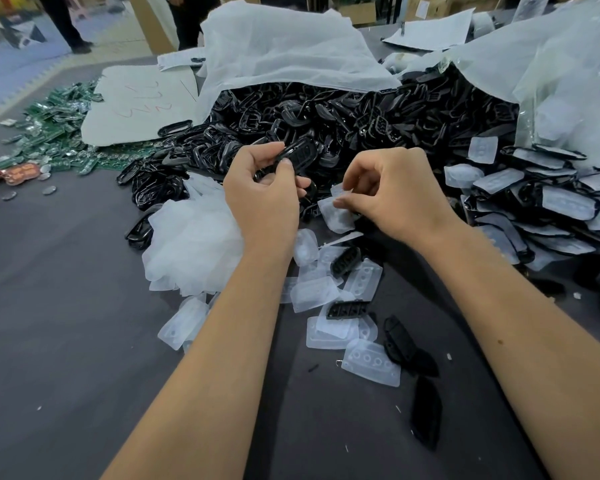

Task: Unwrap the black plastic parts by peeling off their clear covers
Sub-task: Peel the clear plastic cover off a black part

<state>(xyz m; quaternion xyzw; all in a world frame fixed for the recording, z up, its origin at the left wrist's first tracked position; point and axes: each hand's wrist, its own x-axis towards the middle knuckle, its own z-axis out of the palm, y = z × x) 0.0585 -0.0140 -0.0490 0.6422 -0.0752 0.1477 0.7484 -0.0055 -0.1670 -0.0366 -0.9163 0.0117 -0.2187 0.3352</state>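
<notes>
My left hand (267, 192) grips a black plastic part (298, 154), an oval frame with slots, held up above the table. A clear cover (338, 211) is pinched between the thumb and fingers of my right hand (395, 192), just to the right of the part and apart from it. Behind both hands lies a big heap of bare black parts (343, 123). Wrapped parts (541, 202) are stacked at the right. Loose clear covers (329, 296) lie under my forearms, and a white pile of covers (194, 244) sits to the left.
White bags (284, 46) drape over the heap at the back, and a clear plastic bag (568, 91) at the right. Green circuit boards (56, 133) are strewn at the far left beside a white sheet (139, 102). Two people's legs (66, 22) stand beyond the dark table (49, 306).
</notes>
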